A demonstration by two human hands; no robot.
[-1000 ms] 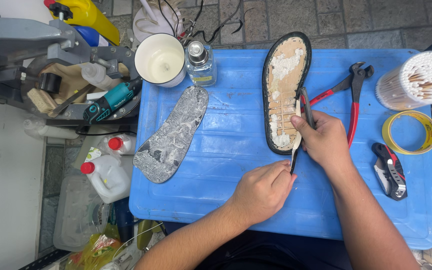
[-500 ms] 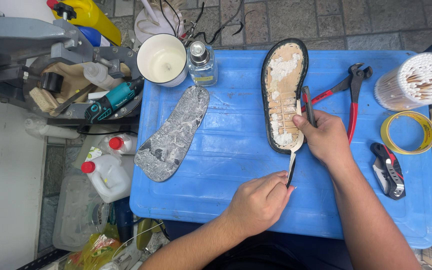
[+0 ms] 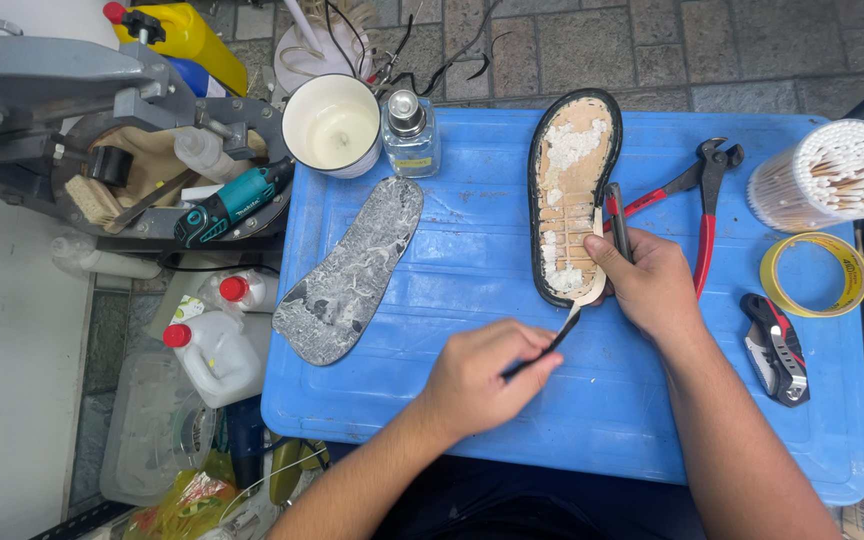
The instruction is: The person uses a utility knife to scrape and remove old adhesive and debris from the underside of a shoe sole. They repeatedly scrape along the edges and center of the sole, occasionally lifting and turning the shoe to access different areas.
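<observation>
Here, two hands scrape the inside of a shoe sole on a blue bench.

Close by, the left hand (image 3: 474,380) has its fingers pinched tight on a thin dark tool (image 3: 544,348), with the tip at the near end of the shoe sole (image 3: 570,195). The right hand (image 3: 652,285) presses the sole down at its near right edge, with its fingers curled on it. The sole lies long-ways, pointing away and a little to the right. White crusty bits show in much of it, so I think more scraping is left. Further off lie a grey insole (image 3: 352,270), red pliers (image 3: 697,205) and a white cup (image 3: 332,125).
</observation>
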